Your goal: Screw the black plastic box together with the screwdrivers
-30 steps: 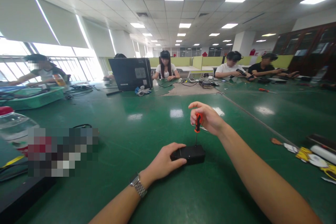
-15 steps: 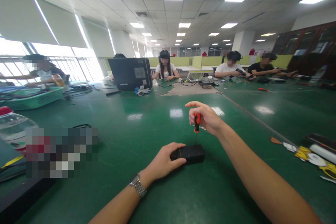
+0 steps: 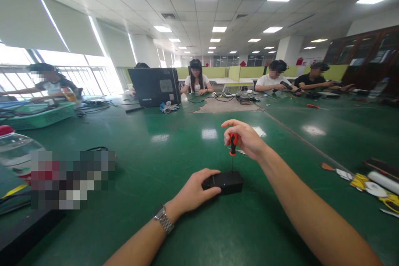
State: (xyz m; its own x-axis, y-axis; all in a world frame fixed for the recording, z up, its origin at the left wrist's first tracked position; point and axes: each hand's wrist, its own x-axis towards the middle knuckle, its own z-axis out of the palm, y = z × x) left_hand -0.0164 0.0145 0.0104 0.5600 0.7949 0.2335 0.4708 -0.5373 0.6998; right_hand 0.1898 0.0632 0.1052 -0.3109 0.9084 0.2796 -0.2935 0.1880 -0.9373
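A small black rectangular box [image 3: 230,182] lies on the green tabletop in front of me. My left hand [image 3: 199,187] grips its left end, thumb on the near side and fingers over the far side. Above the box, my right hand [image 3: 241,137] has its fingers curled around the top of a red and black screwdriver [image 3: 233,143], the index finger stretched out. The screwdriver stands nearly upright, and its thin shaft meets the box's top face. What the tip touches there is too small to make out.
Scissors with yellow handles [image 3: 391,203] lie at the right beside a white roll [image 3: 382,183]. At left are a red-capped bottle [image 3: 20,149] and a green basket [image 3: 43,116]. Another screwdriver [image 3: 312,106], a black computer case [image 3: 154,87] and gloves [image 3: 168,107] lie farther back. Several people sit around the table.
The right hand and the screwdriver handle have shifted very slightly. My left hand and the black box stay in place.
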